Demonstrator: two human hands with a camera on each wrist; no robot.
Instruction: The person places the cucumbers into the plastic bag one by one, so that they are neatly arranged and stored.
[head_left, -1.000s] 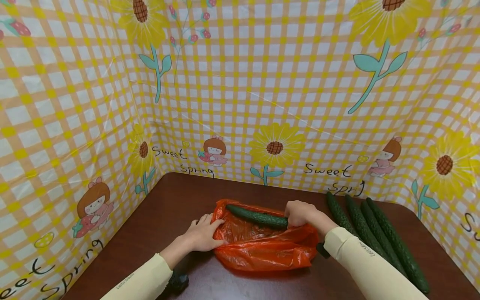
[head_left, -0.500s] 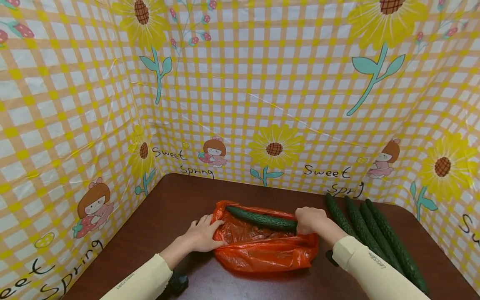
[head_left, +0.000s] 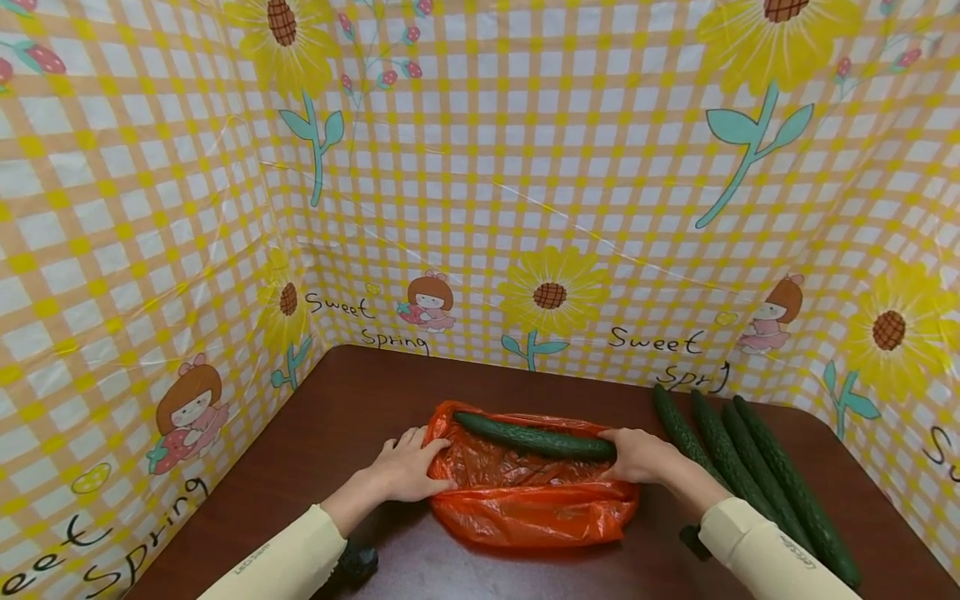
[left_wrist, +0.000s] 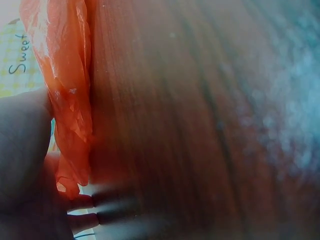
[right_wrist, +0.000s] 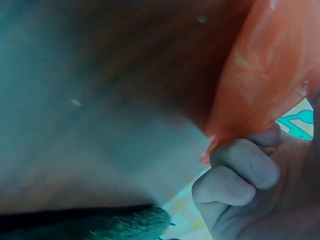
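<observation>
A thin red plastic bag (head_left: 532, 517) lies with its mouth spread wide on the table. Inside, along its back wall, a long dark green cucumber (head_left: 532, 437) lies on its side. My left hand (head_left: 405, 471) holds the bag's left rim, thumb and forefinger over the edge; the left wrist view shows the plastic between thumb and fingers. At the opposite rim, my right hand (head_left: 645, 458) grips the bag beside the cucumber's right end. Its fingers (right_wrist: 242, 170) are curled next to the plastic in the right wrist view, and its palm is partly hidden.
Several more cucumbers (head_left: 783, 467) lie side by side on the right of the brown table (head_left: 367, 383). A checked sunflower cloth (head_left: 450, 183) walls the table at the back and both sides.
My right hand has slid right along the cucumber, let go of it and taken the bag's right rim. The cucumber has settled slightly rightward inside. My left hand has stayed put.
</observation>
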